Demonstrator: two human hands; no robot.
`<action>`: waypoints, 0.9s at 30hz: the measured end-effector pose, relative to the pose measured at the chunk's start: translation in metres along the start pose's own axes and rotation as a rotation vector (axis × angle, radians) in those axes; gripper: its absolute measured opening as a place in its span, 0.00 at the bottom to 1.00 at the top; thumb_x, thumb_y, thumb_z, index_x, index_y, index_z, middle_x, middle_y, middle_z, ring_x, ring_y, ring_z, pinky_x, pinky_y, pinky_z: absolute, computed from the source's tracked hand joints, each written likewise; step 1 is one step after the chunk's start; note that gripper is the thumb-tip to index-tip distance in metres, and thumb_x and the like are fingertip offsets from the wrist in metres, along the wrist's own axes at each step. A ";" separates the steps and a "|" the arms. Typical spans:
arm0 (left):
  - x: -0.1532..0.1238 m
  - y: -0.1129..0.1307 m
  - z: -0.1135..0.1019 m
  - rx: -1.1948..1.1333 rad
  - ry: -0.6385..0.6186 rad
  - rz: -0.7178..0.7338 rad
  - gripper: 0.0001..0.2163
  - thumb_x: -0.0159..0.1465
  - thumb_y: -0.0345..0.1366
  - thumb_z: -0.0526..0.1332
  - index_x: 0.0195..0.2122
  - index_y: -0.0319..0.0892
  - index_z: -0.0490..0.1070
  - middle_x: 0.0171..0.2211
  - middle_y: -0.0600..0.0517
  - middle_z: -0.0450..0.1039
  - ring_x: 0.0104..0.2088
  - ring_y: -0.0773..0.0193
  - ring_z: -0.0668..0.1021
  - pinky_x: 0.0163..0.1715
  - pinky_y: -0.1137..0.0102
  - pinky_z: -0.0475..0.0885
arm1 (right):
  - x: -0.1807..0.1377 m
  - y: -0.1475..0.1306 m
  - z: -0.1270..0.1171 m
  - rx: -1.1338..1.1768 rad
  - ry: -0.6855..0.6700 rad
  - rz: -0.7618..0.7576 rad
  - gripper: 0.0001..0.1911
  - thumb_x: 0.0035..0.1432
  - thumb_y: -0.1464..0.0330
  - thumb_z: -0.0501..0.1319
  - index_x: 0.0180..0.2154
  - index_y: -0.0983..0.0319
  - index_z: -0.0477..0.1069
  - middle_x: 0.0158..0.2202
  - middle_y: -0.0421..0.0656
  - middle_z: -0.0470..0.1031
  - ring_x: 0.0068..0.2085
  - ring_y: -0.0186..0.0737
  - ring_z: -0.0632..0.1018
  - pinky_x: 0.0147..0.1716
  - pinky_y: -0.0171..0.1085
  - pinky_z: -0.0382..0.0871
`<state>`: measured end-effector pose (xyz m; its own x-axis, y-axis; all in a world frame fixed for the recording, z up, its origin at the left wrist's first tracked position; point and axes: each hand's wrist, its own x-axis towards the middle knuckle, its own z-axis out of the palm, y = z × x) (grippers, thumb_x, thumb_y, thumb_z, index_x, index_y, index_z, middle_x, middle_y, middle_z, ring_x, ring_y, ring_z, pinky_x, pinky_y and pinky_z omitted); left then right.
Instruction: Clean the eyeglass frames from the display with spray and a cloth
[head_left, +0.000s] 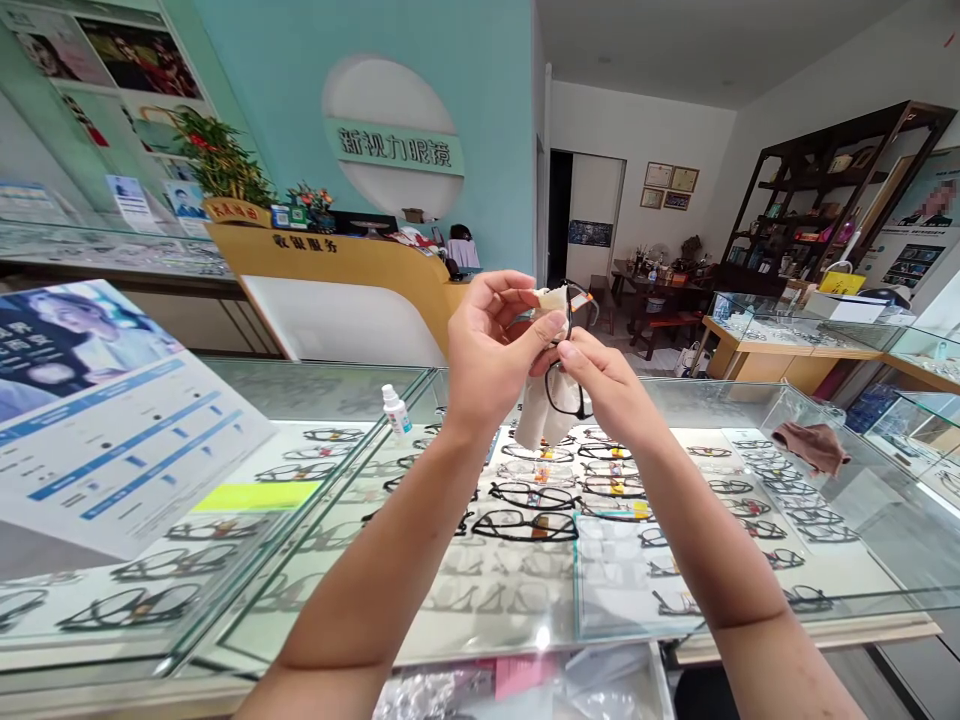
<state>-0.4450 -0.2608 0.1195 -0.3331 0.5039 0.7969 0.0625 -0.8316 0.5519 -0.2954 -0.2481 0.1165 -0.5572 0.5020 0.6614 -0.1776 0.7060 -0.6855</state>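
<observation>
A pair of black-framed eyeglasses (553,400) is held upright above the glass display case, one lens low and the other end raised. My left hand (491,335) is closed on a cream cleaning cloth (544,422), pinching it against the upper part of the eyeglasses. The rest of the cloth hangs down behind the lower lens. My right hand (609,380) grips the frame near its middle with thumb and fingers. An orange-and-white tag (580,298) shows by the top of the frame. The upper lens is mostly hidden by the cloth and fingers.
Beneath my hands, the glass display case (465,650) contains rows of eyeglasses (525,525). On its top stand a small white bottle (396,410) and, at right, a crumpled brown cloth (812,445). A printed board (135,430) leans at left. An open drawer (656,680) lies below.
</observation>
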 end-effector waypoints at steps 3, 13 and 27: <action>-0.002 0.000 0.002 -0.042 0.021 0.002 0.20 0.61 0.51 0.76 0.44 0.45 0.73 0.36 0.52 0.76 0.32 0.68 0.80 0.26 0.77 0.75 | 0.000 -0.001 0.000 0.014 0.000 -0.019 0.33 0.73 0.41 0.56 0.34 0.61 0.79 0.44 0.45 0.72 0.50 0.45 0.74 0.61 0.42 0.65; 0.000 -0.016 0.001 -0.122 0.052 -0.092 0.28 0.55 0.53 0.80 0.45 0.48 0.67 0.36 0.56 0.72 0.26 0.73 0.75 0.19 0.78 0.67 | 0.001 0.003 0.000 -0.105 -0.040 -0.037 0.36 0.75 0.40 0.50 0.36 0.62 0.79 0.41 0.45 0.67 0.47 0.44 0.73 0.57 0.42 0.68; 0.009 -0.019 -0.012 -0.060 0.055 -0.106 0.21 0.62 0.46 0.74 0.46 0.49 0.63 0.37 0.54 0.76 0.37 0.65 0.82 0.38 0.71 0.79 | 0.002 0.012 -0.004 -0.171 0.023 0.137 0.24 0.77 0.57 0.54 0.35 0.61 0.82 0.41 0.43 0.69 0.45 0.40 0.73 0.54 0.39 0.66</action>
<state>-0.4608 -0.2436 0.1137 -0.3862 0.5775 0.7193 -0.0318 -0.7876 0.6153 -0.2960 -0.2363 0.1105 -0.5476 0.6089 0.5739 0.0396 0.7040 -0.7091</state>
